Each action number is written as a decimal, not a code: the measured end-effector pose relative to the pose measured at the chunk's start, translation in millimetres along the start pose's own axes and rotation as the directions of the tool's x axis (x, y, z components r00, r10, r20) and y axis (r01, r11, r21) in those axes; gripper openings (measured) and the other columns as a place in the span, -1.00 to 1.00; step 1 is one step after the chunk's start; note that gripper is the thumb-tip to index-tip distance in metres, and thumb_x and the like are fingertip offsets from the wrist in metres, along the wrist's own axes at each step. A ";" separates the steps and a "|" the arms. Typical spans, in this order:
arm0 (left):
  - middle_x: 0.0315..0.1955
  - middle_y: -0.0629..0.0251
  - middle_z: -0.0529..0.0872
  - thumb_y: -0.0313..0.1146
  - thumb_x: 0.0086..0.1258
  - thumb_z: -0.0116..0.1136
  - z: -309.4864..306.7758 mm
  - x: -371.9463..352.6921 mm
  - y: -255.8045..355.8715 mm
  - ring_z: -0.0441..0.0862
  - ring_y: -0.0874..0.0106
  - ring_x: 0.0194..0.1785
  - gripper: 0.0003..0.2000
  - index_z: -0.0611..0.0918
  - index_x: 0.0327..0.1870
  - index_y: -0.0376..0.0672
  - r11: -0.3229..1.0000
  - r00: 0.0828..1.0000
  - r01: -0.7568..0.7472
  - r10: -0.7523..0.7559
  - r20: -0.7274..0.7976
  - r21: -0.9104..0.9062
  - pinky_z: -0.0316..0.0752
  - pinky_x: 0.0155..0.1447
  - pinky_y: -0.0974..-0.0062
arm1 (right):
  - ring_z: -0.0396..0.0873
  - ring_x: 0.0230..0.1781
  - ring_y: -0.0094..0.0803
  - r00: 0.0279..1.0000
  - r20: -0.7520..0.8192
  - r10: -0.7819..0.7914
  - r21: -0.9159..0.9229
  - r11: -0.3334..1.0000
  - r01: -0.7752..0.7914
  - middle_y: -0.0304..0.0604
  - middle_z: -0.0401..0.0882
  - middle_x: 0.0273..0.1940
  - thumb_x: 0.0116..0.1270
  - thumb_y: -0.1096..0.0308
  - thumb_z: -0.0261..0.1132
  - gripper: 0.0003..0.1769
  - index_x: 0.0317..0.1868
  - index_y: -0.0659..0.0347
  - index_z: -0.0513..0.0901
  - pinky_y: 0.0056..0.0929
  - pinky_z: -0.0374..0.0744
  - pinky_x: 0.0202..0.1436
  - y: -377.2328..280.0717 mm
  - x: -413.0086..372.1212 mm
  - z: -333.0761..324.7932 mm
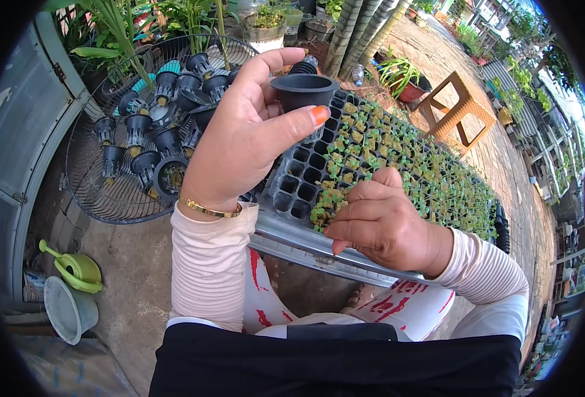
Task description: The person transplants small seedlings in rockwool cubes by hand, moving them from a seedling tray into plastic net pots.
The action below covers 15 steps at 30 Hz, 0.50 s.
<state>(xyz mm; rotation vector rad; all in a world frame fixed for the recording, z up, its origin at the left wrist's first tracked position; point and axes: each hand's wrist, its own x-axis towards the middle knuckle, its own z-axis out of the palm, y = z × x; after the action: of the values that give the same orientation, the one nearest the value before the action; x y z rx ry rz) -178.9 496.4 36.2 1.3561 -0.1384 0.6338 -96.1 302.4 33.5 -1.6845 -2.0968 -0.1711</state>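
My left hand (229, 139) is raised over the left end of a black seedling tray (304, 192), its thumb and fingers closed around a small black net pot (302, 99). The pot is upright with its wide rim facing up. At the tray's near edge, my right hand (392, 228) is curled in with its fingers pressed together beside the closest seedlings (329, 202); whatever lies between the fingertips is hidden. Small green seedlings (425, 169) fill most of the tray cells, while the cells at its left end hold none.
Several black net pots (138, 126) lie in a round wire basket (84, 198) on the left. A green watering can (81, 270) and a pale bucket (64, 314) are on the floor. An orange-brown stool (464, 109) lies beyond the tray, near palm stems (355, 40).
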 end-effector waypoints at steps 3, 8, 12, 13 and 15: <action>-0.14 0.25 0.56 -0.44 0.19 0.22 -2.1 -0.5 -0.3 0.51 0.52 -0.06 -0.43 0.30 0.24 -0.28 1.000 1.000 0.000 0.000 0.005 0.015 0.43 0.07 0.57 | 0.43 -0.41 -0.46 0.999 -0.045 -0.016 -0.028 1.000 0.015 -0.40 0.55 -0.49 -0.14 0.30 0.41 -0.82 -0.44 0.06 0.65 -0.37 0.20 -0.25 -0.4 -2.4 1.3; -0.10 0.20 0.55 -0.46 0.21 0.19 -8.5 -1.8 0.6 0.53 0.47 -0.03 -0.44 0.28 0.24 -0.30 0.999 1.000 -0.015 0.015 -0.001 0.041 0.46 0.09 0.48 | 0.43 -0.43 -0.46 0.996 -0.085 0.000 -0.007 1.000 0.000 -0.39 0.58 -0.47 -0.13 0.31 0.43 -0.81 -0.42 0.07 0.66 -0.37 0.20 -0.26 -1.5 -6.9 3.4; -0.07 0.18 0.54 -0.47 0.21 0.18 -11.8 -2.9 2.8 0.52 0.46 -0.02 -0.45 0.28 0.24 -0.32 0.999 1.000 -0.026 0.026 0.000 0.022 0.47 0.11 0.43 | 0.42 -0.43 -0.45 0.997 -0.032 0.071 0.096 0.993 -0.068 -0.38 0.60 -0.47 -0.11 0.30 0.43 -0.84 -0.45 0.07 0.68 -0.37 0.20 -0.23 -0.5 -6.1 2.5; -0.06 0.18 0.53 -0.47 0.21 0.17 -12.0 -2.5 3.5 0.52 0.46 -0.01 -0.45 0.28 0.24 -0.32 0.999 0.999 -0.037 0.037 -0.006 0.035 0.47 0.12 0.41 | 0.42 -0.43 -0.45 0.997 -0.034 0.073 0.100 0.993 -0.069 -0.38 0.60 -0.47 -0.11 0.30 0.43 -0.84 -0.45 0.07 0.68 -0.37 0.20 -0.23 1.7 -5.6 2.5; -0.05 0.18 0.52 -0.47 0.21 0.17 -11.8 -2.8 3.9 0.51 0.46 0.00 -0.45 0.27 0.24 -0.33 0.998 0.999 -0.041 0.042 -0.010 0.050 0.47 0.13 0.39 | 0.43 -0.35 -0.43 0.992 0.093 0.089 0.102 0.990 -0.099 -0.38 0.64 -0.39 -0.01 0.25 0.42 -0.81 -0.36 0.09 0.69 -0.36 0.20 -0.18 6.7 -5.6 4.0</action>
<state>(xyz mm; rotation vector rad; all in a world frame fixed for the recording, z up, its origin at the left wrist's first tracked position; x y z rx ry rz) -186.2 506.8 35.7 1.4004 -0.1429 0.6834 -89.9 300.4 26.5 -1.7518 -2.0450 0.0443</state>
